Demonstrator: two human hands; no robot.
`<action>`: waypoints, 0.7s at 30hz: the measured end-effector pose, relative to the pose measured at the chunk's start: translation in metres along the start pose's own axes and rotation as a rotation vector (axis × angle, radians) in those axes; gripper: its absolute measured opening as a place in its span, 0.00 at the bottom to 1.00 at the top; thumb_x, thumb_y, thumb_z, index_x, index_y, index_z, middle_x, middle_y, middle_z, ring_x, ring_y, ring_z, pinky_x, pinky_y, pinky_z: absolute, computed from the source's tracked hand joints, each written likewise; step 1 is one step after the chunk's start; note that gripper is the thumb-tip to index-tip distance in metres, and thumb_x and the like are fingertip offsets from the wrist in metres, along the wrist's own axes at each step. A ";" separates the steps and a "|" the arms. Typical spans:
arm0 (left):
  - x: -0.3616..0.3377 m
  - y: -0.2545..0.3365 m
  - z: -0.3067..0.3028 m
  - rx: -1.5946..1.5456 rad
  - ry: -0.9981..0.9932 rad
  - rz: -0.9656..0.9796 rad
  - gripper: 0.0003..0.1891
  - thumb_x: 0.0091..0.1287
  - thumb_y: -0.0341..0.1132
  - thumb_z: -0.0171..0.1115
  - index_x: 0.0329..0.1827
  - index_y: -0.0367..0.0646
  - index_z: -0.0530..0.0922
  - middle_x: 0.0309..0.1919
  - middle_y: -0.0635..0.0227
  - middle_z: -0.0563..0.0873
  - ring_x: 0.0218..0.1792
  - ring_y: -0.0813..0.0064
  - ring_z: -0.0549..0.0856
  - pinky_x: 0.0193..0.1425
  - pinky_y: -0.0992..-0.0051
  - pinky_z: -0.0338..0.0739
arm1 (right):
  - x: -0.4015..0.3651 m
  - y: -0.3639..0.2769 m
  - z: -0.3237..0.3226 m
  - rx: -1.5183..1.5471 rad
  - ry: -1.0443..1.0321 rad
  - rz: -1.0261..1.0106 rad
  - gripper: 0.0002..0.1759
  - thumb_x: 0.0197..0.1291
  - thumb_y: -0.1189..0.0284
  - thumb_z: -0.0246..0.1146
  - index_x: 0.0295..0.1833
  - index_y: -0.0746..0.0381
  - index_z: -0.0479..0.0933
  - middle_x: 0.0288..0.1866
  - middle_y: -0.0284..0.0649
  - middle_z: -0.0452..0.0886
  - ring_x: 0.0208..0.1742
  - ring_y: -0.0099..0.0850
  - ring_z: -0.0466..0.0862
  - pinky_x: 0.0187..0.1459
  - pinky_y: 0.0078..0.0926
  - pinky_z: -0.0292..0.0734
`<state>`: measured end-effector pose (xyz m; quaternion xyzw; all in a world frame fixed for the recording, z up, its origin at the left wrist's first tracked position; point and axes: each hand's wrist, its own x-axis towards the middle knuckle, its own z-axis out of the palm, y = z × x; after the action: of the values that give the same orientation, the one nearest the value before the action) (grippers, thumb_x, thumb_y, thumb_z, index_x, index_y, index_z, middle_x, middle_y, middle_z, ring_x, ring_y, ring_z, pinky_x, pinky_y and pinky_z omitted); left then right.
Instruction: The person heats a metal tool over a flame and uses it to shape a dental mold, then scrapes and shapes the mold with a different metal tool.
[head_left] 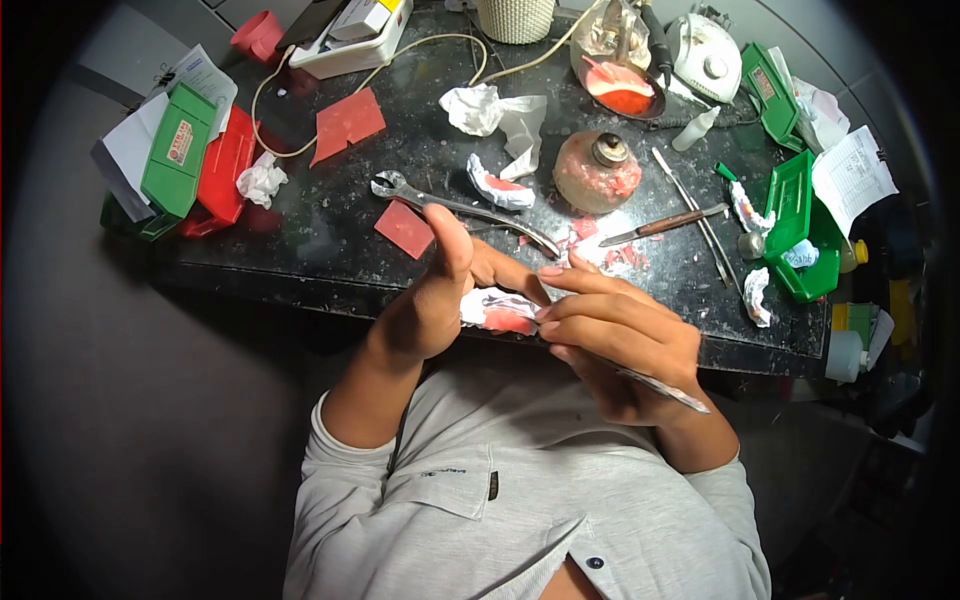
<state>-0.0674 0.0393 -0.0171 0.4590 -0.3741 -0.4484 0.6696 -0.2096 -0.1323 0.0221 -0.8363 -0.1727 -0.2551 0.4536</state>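
Over the table's front edge, my left hand [440, 290] holds a white plaster dental cast [492, 299] with pink wax along its near side. Its thumb sticks up, while the fingers lie behind the cast and are partly hidden. My right hand [630, 345] grips a slim metal carving tool [672, 390], whose handle end shows below the palm. The tool's tip is at the cast's right end, mostly covered by the fingers. Just beyond both hands lie a pair of large metal pliers [465, 210] and a pink wax sheet [400, 230].
A wax-smeared spirit lamp [590, 182] and a wooden-handled wax knife [665, 226] stand among pink scraps. Another cast [500, 187] lies behind the pliers. Green boxes [808, 255] are at the right, a red box [222, 170] at the left, and a pan of red wax [635, 98] behind.
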 end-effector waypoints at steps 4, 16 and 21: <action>0.002 0.001 -0.001 0.145 0.034 -0.074 0.73 0.57 0.88 0.08 0.43 0.18 0.85 0.34 0.50 0.91 0.35 0.69 0.89 0.44 0.76 0.82 | 0.001 0.006 0.009 -0.015 -0.016 -0.043 0.12 0.52 0.84 0.75 0.44 0.67 0.87 0.44 0.44 0.89 0.58 0.47 0.89 0.70 0.55 0.75; -0.004 -0.011 -0.009 -0.033 0.033 0.030 0.61 0.75 0.74 0.13 0.44 0.22 0.86 0.39 0.49 0.92 0.44 0.65 0.90 0.56 0.73 0.82 | 0.001 0.007 0.014 -0.035 -0.004 -0.037 0.14 0.51 0.85 0.75 0.44 0.67 0.87 0.43 0.44 0.89 0.57 0.46 0.89 0.70 0.55 0.76; -0.001 -0.014 -0.010 0.051 0.035 0.049 0.59 0.77 0.71 0.13 0.44 0.23 0.86 0.40 0.47 0.91 0.46 0.62 0.90 0.60 0.70 0.81 | -0.001 0.005 0.007 -0.057 0.006 -0.026 0.13 0.51 0.86 0.75 0.44 0.68 0.85 0.43 0.45 0.88 0.54 0.44 0.90 0.67 0.52 0.79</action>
<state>-0.0623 0.0410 -0.0338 0.4746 -0.3848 -0.4140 0.6748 -0.2058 -0.1285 0.0150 -0.8457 -0.1750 -0.2683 0.4268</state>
